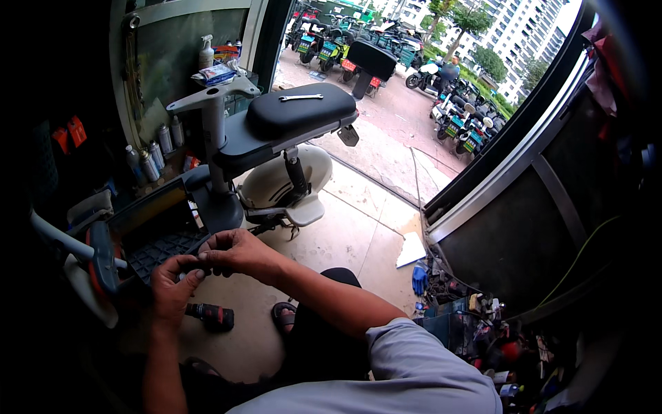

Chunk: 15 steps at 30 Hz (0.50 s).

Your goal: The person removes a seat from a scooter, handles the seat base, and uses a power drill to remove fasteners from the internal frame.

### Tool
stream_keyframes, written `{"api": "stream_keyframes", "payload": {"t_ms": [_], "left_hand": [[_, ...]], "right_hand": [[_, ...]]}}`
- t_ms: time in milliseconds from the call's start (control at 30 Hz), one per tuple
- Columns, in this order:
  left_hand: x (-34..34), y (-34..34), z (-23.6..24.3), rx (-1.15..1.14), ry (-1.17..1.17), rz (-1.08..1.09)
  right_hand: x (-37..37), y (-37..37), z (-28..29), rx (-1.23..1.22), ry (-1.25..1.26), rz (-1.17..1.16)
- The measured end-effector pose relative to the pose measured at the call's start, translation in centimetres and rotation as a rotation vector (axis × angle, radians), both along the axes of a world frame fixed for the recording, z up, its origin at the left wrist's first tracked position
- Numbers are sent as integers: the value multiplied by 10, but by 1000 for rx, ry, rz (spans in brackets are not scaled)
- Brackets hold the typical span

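Note:
My left hand (pixel 174 283) and my right hand (pixel 238 254) meet at the fingertips, both closed in a pinch. Whatever sits between them is small and dark, mostly hidden by the fingers, and I cannot make out its kind. Just beyond the hands stands an electric scooter with a dark ribbed footboard (pixel 155 254), and its black padded seat (pixel 303 110) is farther off. A silver wrench (pixel 301 97) lies on top of that seat. Below my hands, on the floor, rests a black and red power tool (pixel 215 317), its front end partly hidden behind my left wrist.
Spray cans (pixel 149 164) and bottles crowd a ledge behind the scooter. Blue gloves (pixel 419 280), a white sheet (pixel 412 250) and a heap of tools and parts (pixel 483 324) lie at the right. Parked scooters (pixel 345 52) stand outside the doorway. My sandalled foot (pixel 284 316) is below.

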<state>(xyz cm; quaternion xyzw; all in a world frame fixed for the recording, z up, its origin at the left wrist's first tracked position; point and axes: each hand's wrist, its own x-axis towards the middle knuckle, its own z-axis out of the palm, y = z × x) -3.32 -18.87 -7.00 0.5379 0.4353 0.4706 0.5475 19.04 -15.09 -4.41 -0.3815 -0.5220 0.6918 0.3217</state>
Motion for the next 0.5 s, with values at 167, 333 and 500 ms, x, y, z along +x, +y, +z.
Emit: {"api": "stream_keyframes", "payload": {"t_ms": [167, 333, 500], "left_hand": [[-1, -1, 9, -74, 75, 5], [4, 7, 4, -5, -57, -23], [2, 3, 5, 9, -29, -32]], "right_hand": [[1, 2, -4, -8, 27, 15], [3, 6, 1, -8, 9, 6], [3, 0, 4, 20, 26, 13]]}}
